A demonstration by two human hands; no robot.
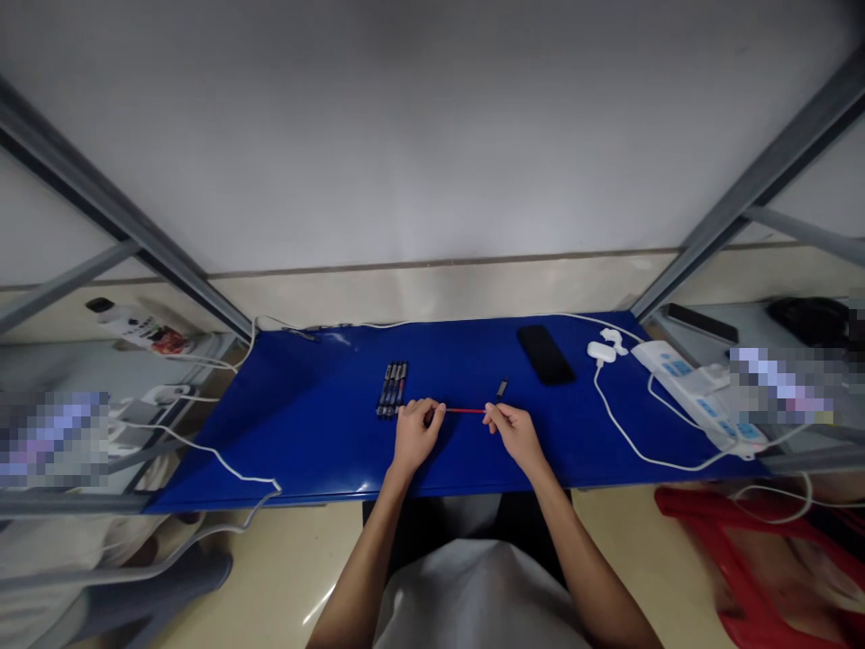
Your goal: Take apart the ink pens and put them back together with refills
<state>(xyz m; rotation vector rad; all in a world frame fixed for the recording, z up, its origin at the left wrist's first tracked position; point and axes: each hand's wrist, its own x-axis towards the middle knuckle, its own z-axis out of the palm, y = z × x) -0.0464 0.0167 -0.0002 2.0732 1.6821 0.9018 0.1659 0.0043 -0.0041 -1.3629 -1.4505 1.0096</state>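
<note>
A thin red pen refill [466, 411] is stretched level between my two hands, just over the blue tabletop. My left hand [417, 431] pinches its left end with thumb and fingers. At its other end, my right hand [512, 427] has its fingertips closed on it. Several clear-barrelled pens [392, 390] lie side by side just beyond my left hand. A small grey and black piece [502, 388], perhaps a pen part, lies just past my right fingers.
A black phone [544, 354] lies right of centre. A white charger [601, 352], its cable and a power strip [703, 397] occupy the right side. Cables cross the left edge near a bottle [139, 326]. Metal posts flank the blue table [324, 451]; a red stool [730, 577] stands lower right.
</note>
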